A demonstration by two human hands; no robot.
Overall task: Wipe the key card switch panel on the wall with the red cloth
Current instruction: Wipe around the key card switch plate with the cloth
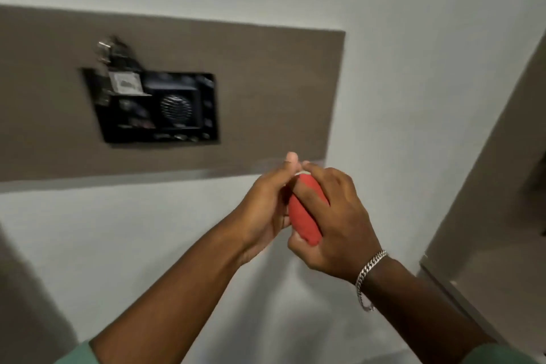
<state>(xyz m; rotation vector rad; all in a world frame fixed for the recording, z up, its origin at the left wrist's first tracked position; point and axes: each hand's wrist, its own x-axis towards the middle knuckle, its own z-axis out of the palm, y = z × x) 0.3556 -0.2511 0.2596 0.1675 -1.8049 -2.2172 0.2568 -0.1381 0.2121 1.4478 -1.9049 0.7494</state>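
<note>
The key card switch panel (pixel 156 106) is a glossy black plate set in a brown wall board (pixel 266 83), up and to the left of my hands. A key card with keys (pixel 118 68) sticks out of its top left corner. The red cloth (pixel 305 213) is bunched into a tight roll between both hands, well below and right of the panel. My right hand (pixel 334 221) wraps around it from the right, a silver bracelet on its wrist. My left hand (pixel 266 207) pinches the cloth's upper end with fingers and thumb.
The pale wall (pixel 413 38) surrounds the brown board. A brown door or cabinet face (pixel 496 201) stands at the right edge. A dark shadowed shape lies at the lower left.
</note>
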